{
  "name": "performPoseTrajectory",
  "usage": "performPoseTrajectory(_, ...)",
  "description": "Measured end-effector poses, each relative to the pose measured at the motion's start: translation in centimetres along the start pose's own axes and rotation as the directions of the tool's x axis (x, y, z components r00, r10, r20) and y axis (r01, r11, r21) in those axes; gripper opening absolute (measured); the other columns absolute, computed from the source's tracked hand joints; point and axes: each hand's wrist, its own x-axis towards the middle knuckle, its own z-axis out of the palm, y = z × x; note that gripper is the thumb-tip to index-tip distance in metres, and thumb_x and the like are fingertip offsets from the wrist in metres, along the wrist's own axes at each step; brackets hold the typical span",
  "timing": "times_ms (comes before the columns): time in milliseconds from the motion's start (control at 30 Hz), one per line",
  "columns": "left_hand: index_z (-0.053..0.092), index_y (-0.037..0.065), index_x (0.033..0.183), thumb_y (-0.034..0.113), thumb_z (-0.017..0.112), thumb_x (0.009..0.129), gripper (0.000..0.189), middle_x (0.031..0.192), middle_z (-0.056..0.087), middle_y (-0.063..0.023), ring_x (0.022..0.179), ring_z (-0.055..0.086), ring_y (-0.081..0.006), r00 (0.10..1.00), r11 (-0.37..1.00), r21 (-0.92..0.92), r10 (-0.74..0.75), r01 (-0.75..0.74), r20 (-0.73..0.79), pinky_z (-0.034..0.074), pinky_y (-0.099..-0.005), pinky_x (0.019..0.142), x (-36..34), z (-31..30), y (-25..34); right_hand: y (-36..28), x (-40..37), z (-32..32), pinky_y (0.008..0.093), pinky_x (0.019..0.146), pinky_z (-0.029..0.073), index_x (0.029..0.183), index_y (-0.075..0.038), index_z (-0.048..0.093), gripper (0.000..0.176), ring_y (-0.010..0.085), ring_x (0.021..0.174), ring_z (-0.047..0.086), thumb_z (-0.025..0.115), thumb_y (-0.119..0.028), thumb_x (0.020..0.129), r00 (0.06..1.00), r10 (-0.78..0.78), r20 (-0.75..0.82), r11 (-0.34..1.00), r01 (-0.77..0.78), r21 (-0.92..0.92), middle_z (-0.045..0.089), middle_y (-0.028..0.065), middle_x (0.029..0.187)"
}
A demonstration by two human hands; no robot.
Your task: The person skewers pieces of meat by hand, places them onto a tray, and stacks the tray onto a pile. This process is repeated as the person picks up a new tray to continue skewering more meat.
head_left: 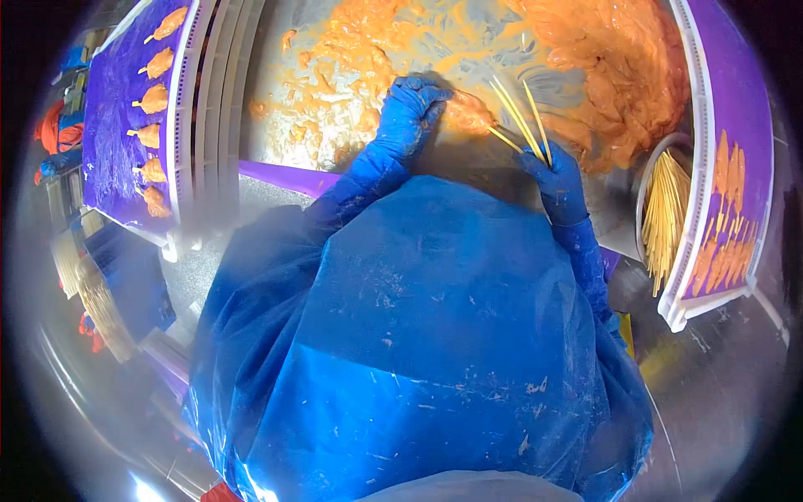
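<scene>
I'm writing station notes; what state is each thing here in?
Left hand: gloved, closed on the meat piece
Right hand: gloved, gripping sticks
Meat piece: on a stick
Loose meat: wet, spread out
Stick tub: well stocked
Left tray: holding one line of skewered pieces
Right tray: holding longer skewers
Apron: smudged

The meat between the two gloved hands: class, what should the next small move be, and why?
Probably a light squeeze by the left hand to firm the meat around its stick. That hand already holds one end, the right hand holds the stick at the other, and the meat looks soft and uneven. How deep the stick sits is hidden.
</scene>
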Motion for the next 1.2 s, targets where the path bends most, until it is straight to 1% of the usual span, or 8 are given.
performPoseTrajectory(167, 0.071, 0.011, 0.093, 0.006, 0.069, 0.076, 0.018, 0.091, 0.063, -0.0113, 0.088, 0.056, -0.033, 1.0, 1.0, -0.001, 0.004, -0.004, -0.008, 0.045, -0.0428, 0.079, 0.1, 0.0, 0.1, -0.7, 0.3, 0.9, 0.0255, 0.067, 0.044, 0.095, -0.002, 0.067, 0.015, 0.0075, 0.073, 0.051, 0.067, -0.015, 0.089, 0.996, 0.075, -0.054, 0.994, -0.079, -0.076, 0.058, -0.0016, 0.077)
performPoseTrajectory(333, 0.071, 0.011, 0.092, 0.005, 0.07, 0.073, 0.02, 0.089, 0.062, -0.0113, 0.087, 0.055, -0.0329, 0.999, 0.999, 0.032, -0.028, 0.029, -0.035, 0.045, -0.042, 0.078, 0.1, 0.1, -0.3, 2.2, 1.7, 1.9, 0.0294, 0.063, 0.044, 0.091, -0.001, 0.064, 0.013, 0.0099, 0.069, 0.05, 0.066, -0.014, 0.088, 0.982, -0.179, -0.055, 0.948, 0.158, -0.275, 0.056, 0.0007, 0.072)
performPoseTrajectory(533, 0.071, 0.011, 0.091, 0.004, 0.07, 0.071, 0.021, 0.088, 0.062, -0.0101, 0.086, 0.055, -0.0318, 0.997, 0.998, 0.051, 0.037, -0.034, -0.066, 0.045, -0.0412, 0.077, 0.3, -0.4, -0.5, 1.5, 2.2, 2.4, 0.0322, 0.062, 0.045, 0.092, -0.001, 0.064, 0.017, 0.0125, 0.067, 0.054, 0.066, -0.017, 0.089, 0.971, -0.234, -0.045, 0.915, 0.204, -0.347, 0.059, 0.0071, 0.071)
performPoseTrajectory(633, 0.07, 0.012, 0.1, 0.004, 0.069, 0.072, 0.029, 0.101, 0.065, -0.0135, 0.096, 0.057, -0.0361, 1.0, 0.993, 0.115, -0.003, 0.006, -0.025, 0.047, -0.0454, 0.085, 0.5, -1.4, 0.7, 2.2, 2.6, 2.4, 0.0322, 0.063, 0.046, 0.093, -0.001, 0.064, 0.019, 0.0118, 0.067, 0.055, 0.066, -0.019, 0.089, 0.974, -0.221, -0.052, 0.925, 0.193, -0.326, 0.06, 0.0082, 0.071)
performPoseTrajectory(700, 0.062, 0.013, 0.122, 0.015, 0.071, 0.075, 0.048, 0.126, 0.057, -0.0169, 0.116, 0.051, -0.0403, 0.985, 0.945, 0.28, 0.17, -0.168, 0.018, 0.042, -0.0482, 0.1, 0.9, -1.9, 1.6, 2.2, 2.6, 2.4, 0.0313, 0.064, 0.046, 0.093, -0.001, 0.064, 0.018, 0.0115, 0.068, 0.055, 0.066, -0.018, 0.089, 0.967, -0.244, -0.072, 0.928, 0.211, -0.308, 0.06, 0.0074, 0.072)
performPoseTrajectory(733, 0.062, 0.013, 0.122, 0.015, 0.071, 0.075, 0.048, 0.126, 0.057, -0.0169, 0.116, 0.051, -0.0403, 0.985, 0.945, 0.28, 0.173, -0.171, 0.02, 0.042, -0.0482, 0.1, 0.6, -1.7, 2.0, 2.2, 2.5, 2.4, 0.0303, 0.064, 0.046, 0.094, -0.001, 0.064, 0.017, 0.0112, 0.069, 0.055, 0.066, -0.017, 0.089, 0.961, -0.262, -0.087, 0.93, 0.228, -0.288, 0.061, 0.0067, 0.073)
performPoseTrajectory(833, 0.031, 0.003, 0.147, 0.035, 0.072, 0.078, 0.086, 0.153, 0.03, -0.0194, 0.143, 0.025, -0.0403, 0.907, 0.942, 0.279, 0.058, -0.188, 0.418, 0.019, -0.0516, 0.117, -0.5, -0.5, 2.8, 2.0, 2.3, 2.3, 0.0286, 0.065, 0.046, 0.095, -0.002, 0.064, 0.014, 0.0107, 0.071, 0.055, 0.066, -0.015, 0.089, 0.979, -0.195, -0.058, 0.971, 0.184, -0.15, 0.06, 0.0046, 0.076)
performPoseTrajectory(1200, 0.033, 0.001, 0.145, 0.031, 0.07, 0.077, 0.084, 0.15, 0.034, -0.0222, 0.141, 0.029, -0.0402, 0.863, 0.957, 0.103, 0.195, -0.272, 0.467, 0.021, -0.0513, 0.116, -0.1, 0.9, 3.7, 2.3, 2.8, 2.3, 0.0299, 0.064, 0.046, 0.094, -0.001, 0.063, 0.015, 0.0118, 0.069, 0.055, 0.065, -0.016, 0.089, 0.974, -0.222, -0.037, 0.948, 0.207, -0.24, 0.06, 0.0063, 0.075)
